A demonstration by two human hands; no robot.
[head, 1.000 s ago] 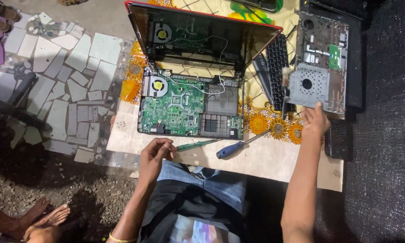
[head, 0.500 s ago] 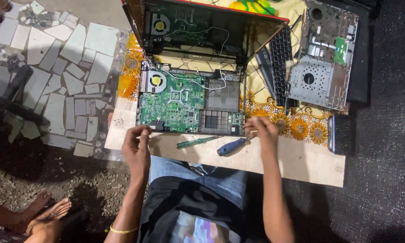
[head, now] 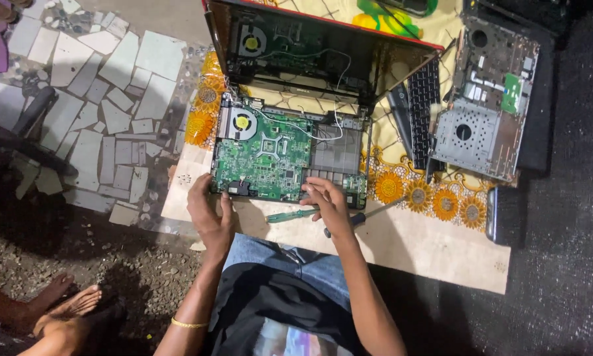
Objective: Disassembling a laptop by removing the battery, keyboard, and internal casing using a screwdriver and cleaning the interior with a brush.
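Note:
An opened laptop lies in front of me, its green motherboard exposed in the base and its screen lid raised behind. My left hand grips the front left corner of the base. My right hand rests its fingers on the front edge of the base, right of centre. Just under that hand lie a green-handled screwdriver and a blue-handled screwdriver on the board.
A black keyboard and a grey bottom case lie to the right on a sunflower-patterned cloth. A dark device sits at the board's right edge. Another person's bare feet are at lower left, by mosaic floor tiles.
My right hand came back from the grey case at the right to the laptop's front edge. My left hand moved up from the board to the base's front left corner.

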